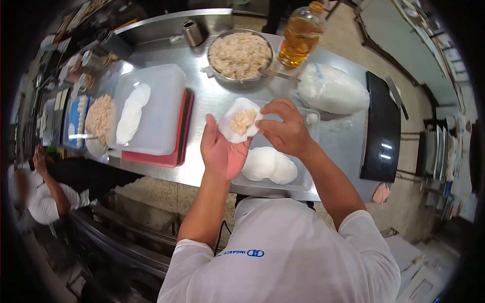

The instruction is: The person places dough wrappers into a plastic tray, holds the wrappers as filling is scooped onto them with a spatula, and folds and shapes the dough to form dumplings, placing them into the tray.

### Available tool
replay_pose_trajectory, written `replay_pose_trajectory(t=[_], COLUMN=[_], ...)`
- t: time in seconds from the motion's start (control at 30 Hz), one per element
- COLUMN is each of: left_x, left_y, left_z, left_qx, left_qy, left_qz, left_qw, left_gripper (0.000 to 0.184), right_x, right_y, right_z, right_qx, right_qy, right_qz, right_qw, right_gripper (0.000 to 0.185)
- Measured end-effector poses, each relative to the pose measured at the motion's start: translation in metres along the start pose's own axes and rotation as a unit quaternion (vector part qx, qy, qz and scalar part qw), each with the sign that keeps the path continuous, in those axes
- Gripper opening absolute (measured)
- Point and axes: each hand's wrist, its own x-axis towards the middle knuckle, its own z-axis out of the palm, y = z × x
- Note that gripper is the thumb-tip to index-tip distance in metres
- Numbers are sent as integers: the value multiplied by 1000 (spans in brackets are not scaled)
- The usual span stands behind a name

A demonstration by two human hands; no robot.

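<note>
A round white dumpling wrapper (230, 134) lies across my left hand (221, 155), which is palm up with the thumb out to the side and the fingers beneath it. A lump of pale, chunky filling (243, 121) sits in the middle of the wrapper. My right hand (288, 130) pinches the wrapper's right edge between thumb and fingertips. Just below my hands, overlapping stacks of white wrappers (270, 165) rest in a clear plastic tray (303, 178). Beyond them stands a metal bowl (267, 76) heaped with filling (240, 54), a utensil handle jutting to the right.
Wrappers (134, 113) lie on a translucent lid (164, 101) over red boards at left. Farther left are more filling (100, 118) and a blue tray (76, 121). An oil bottle (300, 35), a bagged white mass (333, 88) and a black board (381, 129) stand right. A co-worker (50, 197) is at lower left.
</note>
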Motion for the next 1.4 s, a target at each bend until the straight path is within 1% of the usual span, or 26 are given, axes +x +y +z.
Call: replay_pose_trajectory(t=[0.07, 0.1, 0.17, 0.2, 0.23, 0.27, 0.33, 0.37, 0.4, 0.5, 0.6, 0.63, 0.73, 0.8, 0.83, 0.9, 0.93, 1.03, 1.1, 1.13, 1.2, 1.27, 1.3, 1.37, 1.4], left_x=[-11, -17, -27, -32, -37, -42, -50, -52, -53, -63, -81, -80, -95, -96, -98, -108, -112, -122, -128, -130, -132, -134, -133, -132, -133], left_y=[-6, -9, -18, -22, -23, -26, -35, -41, -49, -76, -110, -120, -153, -168, -174, -185, -190, -197, -206, -209, -210, -208, -205, -197, -195], left_z=[23, 25, 34, 39, 42, 44, 52, 57, 62, 74, 79, 78, 84, 88, 89, 94, 96, 98, 102, 104, 101, 97, 99, 104, 105], left_qx=[54, 91, 268, 352, 458, 447, 426, 456, 443, 411, 359, 339, 394, 477, 516, 545, 560, 553, 566, 571, 579, 587, 601, 626, 629], left_qy=[-16, -47, -96, -123, -72, -72, -71, -106, -131, -195, -157, -215, -205, -251, -271, -269, -268, -283, -247, -230, -232, -234, -248, -275, -264], left_qz=[13, -4, 27, 43, 51, 45, 43, 79, 79, 96, 74, 69, 83, 152, 186, 189, 190, 157, 177, 186, 197, 208, 200, 184, 183], left_qw=[998, 995, 958, 927, 885, 890, 901, 880, 884, 886, 917, 913, 892, 829, 791, 771, 761, 768, 767, 765, 756, 747, 733, 706, 708], left_gripper=[94, 104, 96, 93, 90, 87, 80, 77, 77, 76, 72, 68, 65, 61, 60, 57, 56, 52, 51, 50, 49, 48, 46, 42, 40], right_x=[-6, -10, -18, -23, -30, -37, -47, -53, -58, -75, -85, -95, -129, -149, -155, -165, -169, -174, -175, -179, -187, -186, -185, -177, -174], right_y=[-8, -17, -40, -50, -60, -71, -95, -103, -110, -126, -139, -140, -145, -151, -151, -153, -155, -160, -162, -163, -162, -162, -162, -166, -167], right_z=[-13, -19, -31, -37, -41, -46, -56, -63, -70, -95, -124, -131, -154, -170, -177, -191, -195, -202, -204, -206, -209, -209, -208, -200, -196], right_qx=[35, 61, 111, 157, 203, 250, 323, 311, 301, 193, 175, 167, 151, 153, 143, 122, 131, 156, 175, 174, 172, 161, 155, 154, 153], right_qy=[56, 86, 150, 155, 160, 164, 151, 149, 146, 158, 186, 181, 160, 145, 139, 127, 139, 161, 160, 136, 88, 83, 80, 149, 183], right_qz=[16, 58, 137, 152, 167, 181, 214, 204, 193, 152, 105, 102, 107, 114, 103, 81, 83, 90, 100, 100, 101, 93, 89, 82, 78], right_qw=[998, 993, 973, 963, 951, 937, 910, 916, 922, 956, 961, 964, 970, 971, 975, 981, 978, 970, 966, 970, 976, 979, 981, 973, 968], right_gripper=[32, 31, 28, 31, 33, 36, 54, 54, 53, 44, 34, 32, 28, 26, 25, 23, 23, 23, 23, 22, 22, 24, 25, 24, 23])
